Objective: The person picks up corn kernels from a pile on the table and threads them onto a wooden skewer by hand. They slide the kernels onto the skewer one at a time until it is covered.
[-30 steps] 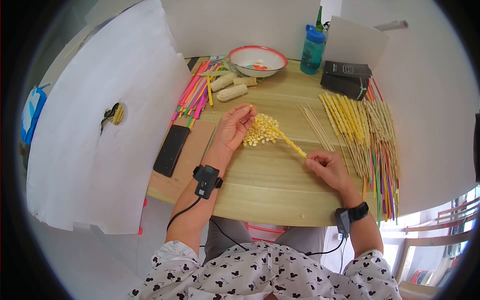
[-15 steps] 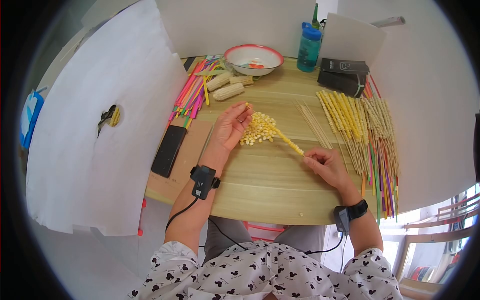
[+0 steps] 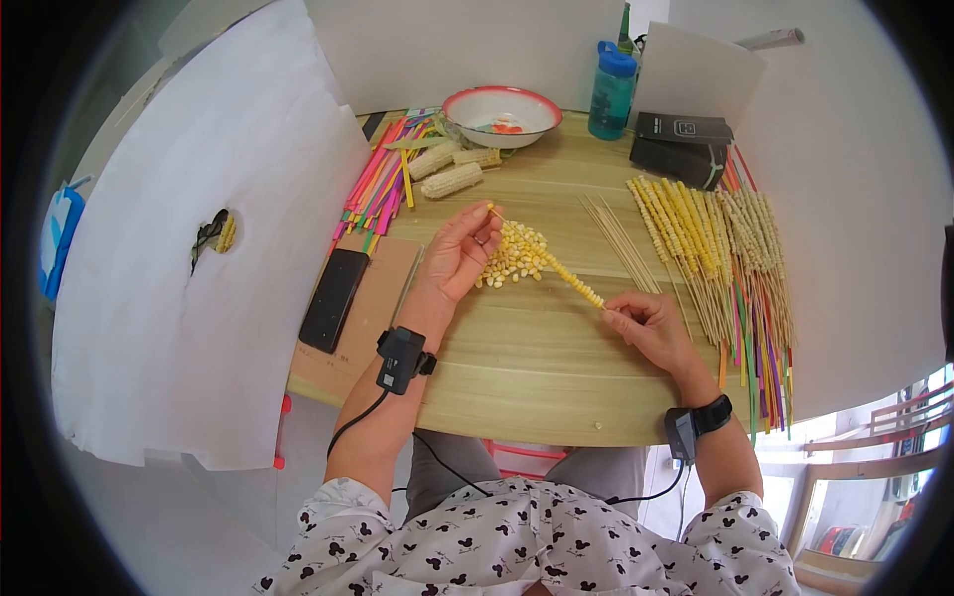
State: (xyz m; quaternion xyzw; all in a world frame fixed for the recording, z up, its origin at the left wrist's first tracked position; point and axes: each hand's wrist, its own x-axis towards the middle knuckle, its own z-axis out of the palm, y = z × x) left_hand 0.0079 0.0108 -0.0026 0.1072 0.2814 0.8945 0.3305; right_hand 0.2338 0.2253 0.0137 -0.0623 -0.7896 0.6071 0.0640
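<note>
My right hand (image 3: 648, 326) pinches the lower right end of a thin skewer (image 3: 574, 282) threaded with yellow corn kernels. The skewer slants up to the left, over a loose pile of corn kernels (image 3: 517, 260) on the table. At its upper end, my left hand (image 3: 463, 248) is closed in a pinch between thumb and index finger on a single corn kernel (image 3: 490, 207). The other left fingers are curled, with the palm turned partly up. Just right of the pile lie several bare skewers (image 3: 621, 243).
Kernel-covered skewers (image 3: 686, 228) lie in rows at right, over coloured sticks (image 3: 760, 382). Stripped corncobs (image 3: 452, 181), an enamel basin (image 3: 504, 139) and a blue bottle (image 3: 611, 94) stand behind. A black phone (image 3: 335, 300) rests on cardboard (image 3: 383, 308) at left. White panels (image 3: 189, 328) flank the table.
Almost nothing differs. Both hands keep their grip and place, and the view has shifted very slightly.
</note>
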